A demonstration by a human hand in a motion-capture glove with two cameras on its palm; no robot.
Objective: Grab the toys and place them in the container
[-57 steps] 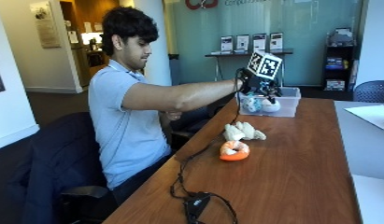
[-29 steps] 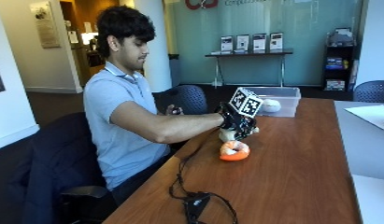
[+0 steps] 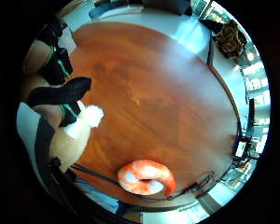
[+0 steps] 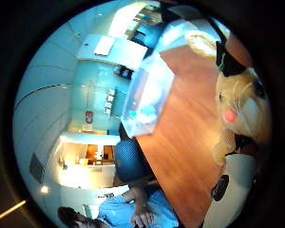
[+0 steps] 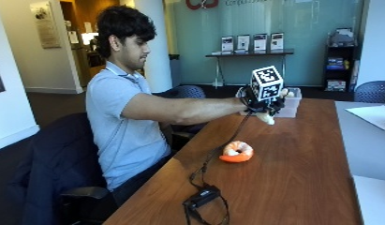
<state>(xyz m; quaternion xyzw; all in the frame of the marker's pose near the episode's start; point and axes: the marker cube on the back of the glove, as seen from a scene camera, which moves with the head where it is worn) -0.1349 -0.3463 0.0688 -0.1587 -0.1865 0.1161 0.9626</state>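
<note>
In the outside view my gloved right hand [image 5: 259, 105] is raised above the wooden table [image 5: 292, 178] and grips a tan plush rabbit [image 5: 267, 118], which hangs partly hidden below the fingers. The rabbit's face [image 4: 242, 111] fills the edge of the thumb side palm view, and its body with a white tail [image 3: 89, 117] shows in the little finger side view. The clear plastic container [image 5: 292, 102] stands just beyond the hand at the table's far end, also seen as the container [image 4: 149, 95]. An orange shrimp toy [image 5: 237, 152] lies on the table below, the same shrimp [image 3: 145, 178].
A black cable runs from the hand along the table to a small black box [image 5: 202, 198] near the front edge. A sheet of paper [image 5: 374, 116] lies on the adjoining grey table. A dark chair [image 5: 373, 90] stands behind at the right.
The hand came back from the container, dropped to the rabbit beside the shrimp, took hold of it and has lifted it toward the container. The shrimp has stayed put.
</note>
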